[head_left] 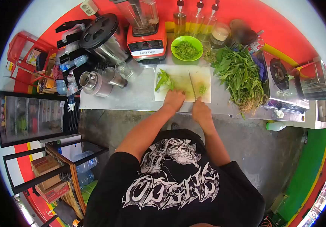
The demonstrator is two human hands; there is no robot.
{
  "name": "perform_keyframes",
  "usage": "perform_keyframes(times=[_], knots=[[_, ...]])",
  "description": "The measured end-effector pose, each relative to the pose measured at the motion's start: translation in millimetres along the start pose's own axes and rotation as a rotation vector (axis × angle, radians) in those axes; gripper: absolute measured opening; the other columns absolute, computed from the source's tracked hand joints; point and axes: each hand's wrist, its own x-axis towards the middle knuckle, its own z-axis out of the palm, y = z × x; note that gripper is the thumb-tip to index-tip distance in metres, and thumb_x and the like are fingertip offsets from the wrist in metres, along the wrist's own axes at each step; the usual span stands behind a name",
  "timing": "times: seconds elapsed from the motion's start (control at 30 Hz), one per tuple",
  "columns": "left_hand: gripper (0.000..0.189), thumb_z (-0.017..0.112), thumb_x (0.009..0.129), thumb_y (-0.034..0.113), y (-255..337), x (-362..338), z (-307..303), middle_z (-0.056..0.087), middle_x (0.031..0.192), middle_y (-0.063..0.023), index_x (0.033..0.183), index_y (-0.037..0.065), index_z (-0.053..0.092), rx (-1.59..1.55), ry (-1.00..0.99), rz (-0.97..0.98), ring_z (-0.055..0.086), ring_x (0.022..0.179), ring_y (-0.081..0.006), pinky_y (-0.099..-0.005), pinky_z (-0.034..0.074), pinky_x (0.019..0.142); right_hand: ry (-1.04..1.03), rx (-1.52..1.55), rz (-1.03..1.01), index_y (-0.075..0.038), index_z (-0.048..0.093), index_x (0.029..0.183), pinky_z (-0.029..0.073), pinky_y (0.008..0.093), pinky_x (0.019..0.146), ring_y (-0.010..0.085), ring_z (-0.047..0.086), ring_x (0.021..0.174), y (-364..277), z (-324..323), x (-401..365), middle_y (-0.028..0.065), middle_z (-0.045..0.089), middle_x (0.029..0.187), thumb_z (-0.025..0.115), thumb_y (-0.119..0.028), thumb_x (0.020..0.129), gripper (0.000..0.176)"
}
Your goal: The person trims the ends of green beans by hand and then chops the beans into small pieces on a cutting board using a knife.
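Observation:
A white cutting board (163, 97) lies at the front of the steel counter. My right hand (201, 110) is closed round the handle of a knife (192, 85), whose blade lies across the board and points away from me. At the board's front edge my left hand (174, 100) has its fingers curled down on leafy greens (164, 80); the leaves spread out to its left, and the stems under the fingers are mostly hidden. Right of the blade sits a small heap of chopped greens (202, 89). Behind the board, a lime-green bowl (199, 53) holds more chopped greens.
A big bunch of long-leaved greens (240, 75) lies to the right, roots towards me, beside a gas stove (278, 73). An orange blender (146, 47), oil bottles (179, 22) and a jar (219, 34) line the back. Metal cups (113, 77) stand on the left.

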Motion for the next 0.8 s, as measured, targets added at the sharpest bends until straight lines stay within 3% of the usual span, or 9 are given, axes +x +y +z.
perform_keyframes(times=[0.03,0.1,0.33,0.43,0.47,0.57,0.63,0.7,0.8], knots=[[0.026,0.057,0.092,0.014,0,-1,-1,0.071,0.103,-0.0082,0.113,0.009,0.070,-0.003,0.000,-0.004,0.069,0.100,-0.0268,-0.0430,0.054,0.081,-0.002,-0.004,-0.002,0.004,0.043,0.120,0.055,0.0518,0.086,0.0423,0.070,0.098,0,6,3,0.0280,0.070,0.102,0.050,-0.017,0.096,0.033],[0.042,0.055,0.091,0.013,-1,-3,0,0.070,0.103,-0.0084,0.132,0.014,0.065,-0.003,-0.021,-0.015,0.068,0.103,-0.0272,-0.0437,0.054,0.084,-0.051,0.043,0.043,0.004,0.043,0.122,0.055,0.0518,0.086,0.0431,0.070,0.098,-2,13,7,0.0292,0.070,0.102,0.049,-0.018,0.097,0.034],[0.045,0.051,0.096,0.017,-13,-6,-10,0.073,0.102,-0.0069,0.140,0.020,0.059,-0.058,-0.159,-0.016,0.069,0.101,-0.0259,-0.0454,0.053,0.082,0.007,0.047,-0.035,0.003,0.041,0.126,0.055,0.0521,0.085,0.0435,0.070,0.097,1,3,12,0.0303,0.069,0.103,0.048,-0.026,0.101,0.039],[0.061,0.053,0.092,0.010,-16,-9,-4,0.073,0.091,-0.0081,0.148,0.034,0.050,-0.072,-0.142,-0.030,0.070,0.095,-0.0281,-0.0437,0.055,0.077,0.024,0.015,0.011,0.004,0.042,0.126,0.053,0.0533,0.087,0.0439,0.069,0.099,-2,17,3,0.0299,0.069,0.103,0.046,-0.029,0.102,0.040],[0.065,0.054,0.092,0.010,-17,-11,0,0.073,0.093,-0.0092,0.149,0.039,0.047,-0.131,-0.142,-0.052,0.070,0.096,-0.0300,-0.0438,0.056,0.078,0.022,0.014,0.016,0.004,0.042,0.126,0.053,0.0533,0.087,0.0439,0.069,0.099,-3,19,6,0.0299,0.069,0.103,0.046,-0.029,0.102,0.040],[0.067,0.054,0.091,0.009,-18,-13,10,0.072,0.095,-0.0103,0.149,0.042,0.046,-0.186,-0.135,-0.117,0.070,0.097,-0.0314,-0.0450,0.056,0.080,-0.048,0.091,0.080,0.003,0.042,0.126,0.052,0.0545,0.089,0.0442,0.068,0.102,-6,18,18,0.0290,0.069,0.105,0.046,-0.030,0.102,0.041],[0.062,0.052,0.095,0.011,-18,-12,0,0.072,0.098,-0.0099,0.148,0.043,0.047,-0.185,-0.191,-0.125,0.070,0.098,-0.0298,-0.0444,0.055,0.080,0.049,0.131,0.032,0.002,0.045,0.117,0.051,0.0579,0.086,0.0477,0.068,0.097,-7,14,26,0.0302,0.069,0.099,0.049,-0.030,0.102,0.036],[0.058,0.049,0.098,0.012,-18,-12,-5,0.071,0.102,-0.0094,0.147,0.043,0.048,-0.172,-0.241,-0.123,0.070,0.098,-0.0283,-0.0438,0.055,0.080,0.032,0.123,0.028,0.003,0.046,0.117,0.052,0.0563,0.085,0.0480,0.067,0.098,-7,7,26,0.0304,0.069,0.099,0.050,-0.028,0.102,0.035],[0.070,0.054,0.091,0.008,-20,-13,-4,0.072,0.101,-0.0125,0.150,0.046,0.043,-0.155,-0.225,-0.105,0.071,0.098,-0.0307,-0.0429,0.058,0.080,0.023,0.156,0.050,0.003,0.046,0.117,0.052,0.0562,0.085,0.0477,0.068,0.098,-16,6,15,0.0306,0.069,0.100,0.050,-0.028,0.101,0.034]])
